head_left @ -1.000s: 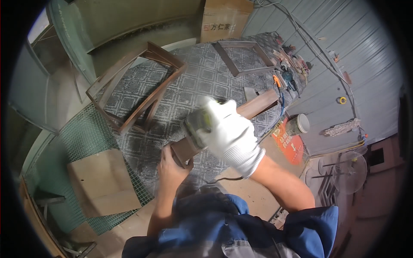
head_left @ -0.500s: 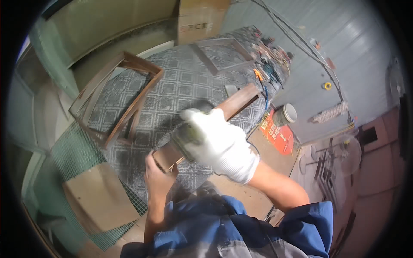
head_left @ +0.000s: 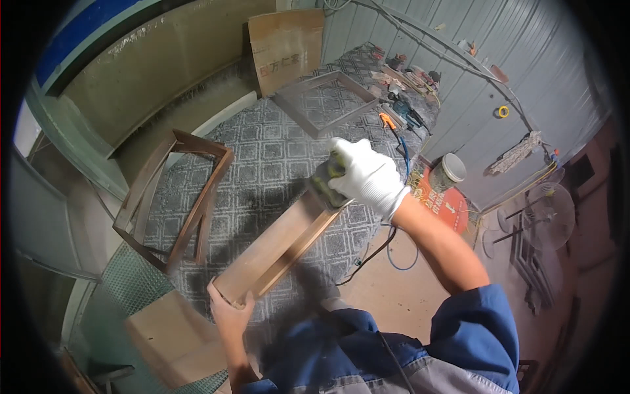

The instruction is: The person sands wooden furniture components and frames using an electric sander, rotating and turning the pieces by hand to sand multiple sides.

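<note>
item: my gloved right hand [head_left: 364, 176] grips sander [head_left: 326, 182] at centre; bare left hand [head_left: 230, 314] clasps plank [head_left: 279, 249] end. risk: plank slips, gouged.

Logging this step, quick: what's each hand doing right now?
Left hand: bare, fingers closed on the near end of the long brown wooden frame piece.
Right hand: white-gloved, closed on a dark handheld sander.

The person wears a white glove on the right hand [head_left: 367, 176], a bare left hand [head_left: 230, 315], and blue rolled-up work sleeves.
</note>
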Available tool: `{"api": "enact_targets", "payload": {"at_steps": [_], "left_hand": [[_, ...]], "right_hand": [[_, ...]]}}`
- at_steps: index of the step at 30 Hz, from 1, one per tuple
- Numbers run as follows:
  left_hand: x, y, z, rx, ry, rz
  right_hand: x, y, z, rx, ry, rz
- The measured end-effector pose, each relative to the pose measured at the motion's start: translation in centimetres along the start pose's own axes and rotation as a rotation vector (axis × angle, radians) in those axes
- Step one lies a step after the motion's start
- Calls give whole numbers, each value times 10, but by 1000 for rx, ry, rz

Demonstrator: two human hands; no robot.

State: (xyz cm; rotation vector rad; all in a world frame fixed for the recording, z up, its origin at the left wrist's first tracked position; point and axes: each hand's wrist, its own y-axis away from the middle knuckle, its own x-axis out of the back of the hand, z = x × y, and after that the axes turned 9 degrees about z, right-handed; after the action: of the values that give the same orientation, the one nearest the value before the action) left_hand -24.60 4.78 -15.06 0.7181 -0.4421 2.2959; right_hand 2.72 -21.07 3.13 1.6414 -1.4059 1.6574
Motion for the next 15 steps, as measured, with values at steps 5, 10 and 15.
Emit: {"api": "enact_targets", "payload": {"at_steps": [5,10,15], "left_hand": [[1,7,-9,-45,17,0],[-7,4,-33,-250,-103,34],[1,3,-84,-111,70,-60]], "right_hand": [[-5,-50,98,6,19,85],[6,-48,96,29,-156,24],[-11,11,-18,275,-525,-34]]}}
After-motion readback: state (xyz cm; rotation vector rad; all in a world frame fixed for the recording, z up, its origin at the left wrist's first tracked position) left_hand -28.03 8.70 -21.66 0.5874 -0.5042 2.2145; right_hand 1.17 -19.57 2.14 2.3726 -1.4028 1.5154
